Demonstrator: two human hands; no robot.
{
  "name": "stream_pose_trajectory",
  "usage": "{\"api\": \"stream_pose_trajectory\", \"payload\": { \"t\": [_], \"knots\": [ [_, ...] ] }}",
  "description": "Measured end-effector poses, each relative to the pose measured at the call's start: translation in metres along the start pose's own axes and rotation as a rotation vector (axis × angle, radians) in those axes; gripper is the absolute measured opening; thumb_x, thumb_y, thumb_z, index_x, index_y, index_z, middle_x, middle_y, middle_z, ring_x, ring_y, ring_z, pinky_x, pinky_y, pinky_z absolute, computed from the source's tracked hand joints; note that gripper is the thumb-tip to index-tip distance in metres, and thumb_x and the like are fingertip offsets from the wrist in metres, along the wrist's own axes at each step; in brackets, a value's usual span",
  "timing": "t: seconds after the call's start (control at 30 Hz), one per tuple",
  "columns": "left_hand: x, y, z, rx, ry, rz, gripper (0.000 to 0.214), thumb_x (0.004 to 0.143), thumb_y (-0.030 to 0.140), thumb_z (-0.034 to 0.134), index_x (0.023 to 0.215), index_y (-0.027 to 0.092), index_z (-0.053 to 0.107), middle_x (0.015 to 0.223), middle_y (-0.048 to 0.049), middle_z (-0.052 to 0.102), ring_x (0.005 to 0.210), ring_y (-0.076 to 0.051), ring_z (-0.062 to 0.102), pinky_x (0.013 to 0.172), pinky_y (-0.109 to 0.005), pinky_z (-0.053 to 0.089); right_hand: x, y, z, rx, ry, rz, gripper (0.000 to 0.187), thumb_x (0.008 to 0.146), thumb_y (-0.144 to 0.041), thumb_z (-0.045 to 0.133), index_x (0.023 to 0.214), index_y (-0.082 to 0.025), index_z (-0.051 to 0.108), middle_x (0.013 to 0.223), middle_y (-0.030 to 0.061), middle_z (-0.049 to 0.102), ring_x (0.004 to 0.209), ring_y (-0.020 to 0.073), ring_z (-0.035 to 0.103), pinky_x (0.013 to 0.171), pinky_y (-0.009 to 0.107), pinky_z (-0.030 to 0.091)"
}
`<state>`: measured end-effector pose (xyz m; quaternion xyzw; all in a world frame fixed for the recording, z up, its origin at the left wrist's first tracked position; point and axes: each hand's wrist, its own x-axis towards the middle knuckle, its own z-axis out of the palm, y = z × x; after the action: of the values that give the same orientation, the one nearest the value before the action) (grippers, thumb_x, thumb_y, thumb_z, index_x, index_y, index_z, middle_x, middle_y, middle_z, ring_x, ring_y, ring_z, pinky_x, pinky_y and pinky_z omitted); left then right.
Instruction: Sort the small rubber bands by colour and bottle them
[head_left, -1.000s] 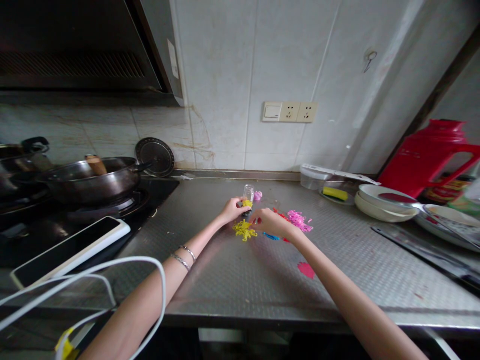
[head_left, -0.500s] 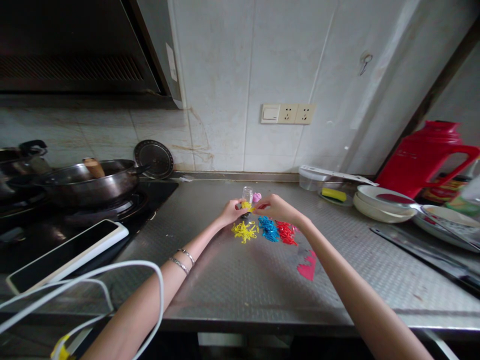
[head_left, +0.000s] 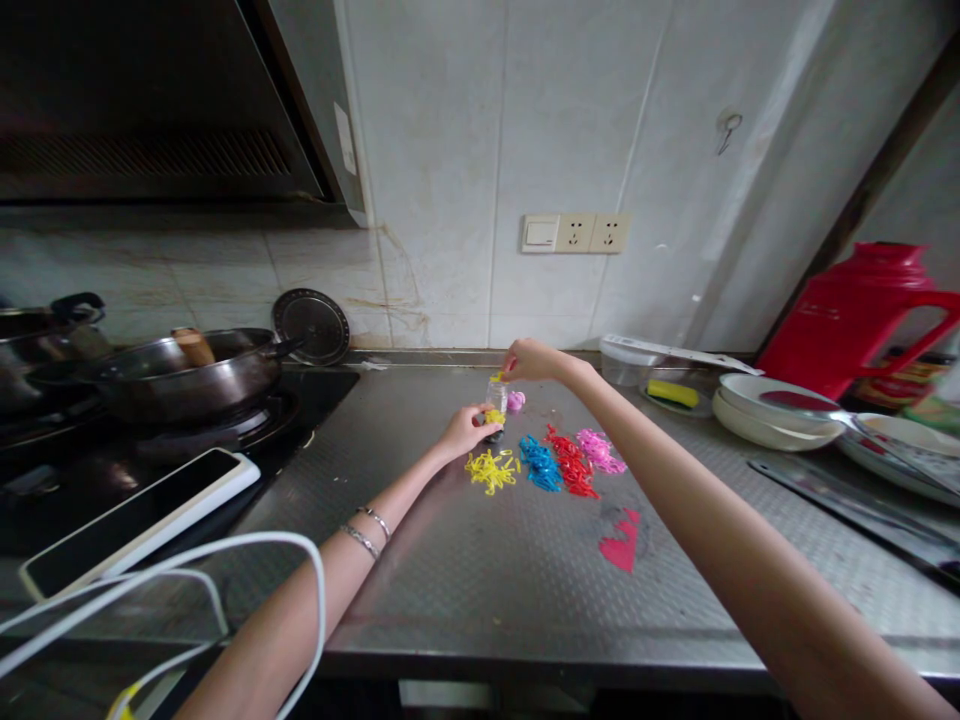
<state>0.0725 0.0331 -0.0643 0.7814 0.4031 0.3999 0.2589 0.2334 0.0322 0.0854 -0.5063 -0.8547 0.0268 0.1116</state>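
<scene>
My left hand (head_left: 466,430) grips a small clear bottle (head_left: 495,400) standing on the steel counter (head_left: 480,570); some yellow bands lie inside it. My right hand (head_left: 529,360) hovers just above the bottle's mouth, fingers pinched on a yellow rubber band (head_left: 497,377). In front of the bottle lie four small piles of rubber bands: yellow (head_left: 491,469), blue (head_left: 540,462), red (head_left: 573,465) and pink (head_left: 598,451). A small pink lid (head_left: 515,401) sits beside the bottle.
A wok (head_left: 176,368) sits on the stove at left, with a phone (head_left: 139,520) and white cable (head_left: 225,560) near the front edge. Bowls (head_left: 772,420), a red thermos (head_left: 855,310), a clear container (head_left: 626,358) and a red spot (head_left: 621,550) are to the right.
My right hand rose from the piles on the counter to above the bottle's mouth, carrying a yellow band. The blue, red and pink piles came into view. My left hand kept the bottle.
</scene>
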Motion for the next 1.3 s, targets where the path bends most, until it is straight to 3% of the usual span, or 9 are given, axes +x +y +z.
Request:
{"api": "stream_pose_trajectory", "payload": {
  "t": [0.27,0.6,0.8,0.9,1.07,1.2,1.3],
  "knots": [
    [-0.002,0.005,-0.002,0.001,-0.015,-0.008,0.043,0.066,0.037,0.061,0.102,0.013,0.061,0.096,-0.0065,0.063,0.061,-0.011,0.051,0.063,-0.025,0.042,0.009,-0.005,0.009,-0.083,-0.033,-0.03,0.014,0.062,-0.022,0.065,0.075,-0.019,0.072,0.072,0.0041,0.069,0.059,0.0139,0.059,0.049,0.021,0.04],
    [-0.003,0.007,-0.002,0.014,-0.019,0.0,0.04,0.068,0.037,0.059,0.1,0.013,0.061,0.094,-0.0052,0.064,0.064,-0.012,0.051,0.065,-0.025,0.041,-0.003,0.004,0.006,0.055,-0.027,-0.008,0.017,0.066,-0.023,0.059,0.074,-0.016,0.072,0.069,0.004,0.068,0.056,0.0121,0.056,0.046,0.02,0.038],
    [-0.003,0.007,-0.002,0.06,-0.017,0.004,0.04,0.068,0.04,0.057,0.099,0.014,0.061,0.089,-0.0044,0.064,0.062,-0.012,0.049,0.065,-0.025,0.04,-0.005,0.007,0.007,0.101,0.049,-0.049,0.022,0.064,-0.015,0.058,0.082,-0.015,0.07,0.071,0.0032,0.067,0.061,0.0124,0.056,0.054,0.021,0.04],
    [-0.003,0.006,-0.001,0.058,-0.01,-0.015,0.041,0.067,0.039,0.059,0.1,0.014,0.062,0.093,-0.0048,0.063,0.063,-0.011,0.048,0.066,-0.025,0.04,-0.01,0.008,0.011,0.163,0.142,-0.075,0.024,0.066,-0.021,0.059,0.087,-0.015,0.068,0.073,0.0038,0.065,0.064,0.0121,0.056,0.059,0.021,0.041],
    [-0.001,0.001,0.002,0.024,-0.007,-0.045,0.045,0.066,0.04,0.06,0.102,0.014,0.06,0.091,-0.0045,0.063,0.062,-0.011,0.048,0.066,-0.025,0.041,-0.025,0.008,0.045,0.279,0.452,-0.048,0.042,0.065,-0.04,0.061,0.097,-0.013,0.063,0.096,0.0102,0.06,0.077,0.0148,0.055,0.071,0.026,0.041],
    [0.001,-0.001,0.003,-0.027,-0.008,-0.042,0.043,0.067,0.039,0.061,0.101,0.014,0.06,0.09,-0.0042,0.063,0.06,-0.01,0.046,0.063,-0.024,0.041,-0.034,0.004,0.084,0.405,0.441,0.053,0.046,0.064,-0.037,0.061,0.103,-0.014,0.057,0.09,0.0072,0.061,0.07,0.0132,0.054,0.064,0.024,0.041],
    [0.001,0.0,0.004,-0.042,-0.015,-0.014,0.04,0.068,0.038,0.06,0.1,0.013,0.061,0.088,-0.0047,0.063,0.06,-0.009,0.046,0.061,-0.022,0.041,-0.038,0.001,0.106,0.455,0.427,0.132,0.034,0.065,-0.037,0.058,0.09,-0.013,0.059,0.076,0.0036,0.06,0.064,0.0127,0.052,0.058,0.023,0.038]
  ]
}}
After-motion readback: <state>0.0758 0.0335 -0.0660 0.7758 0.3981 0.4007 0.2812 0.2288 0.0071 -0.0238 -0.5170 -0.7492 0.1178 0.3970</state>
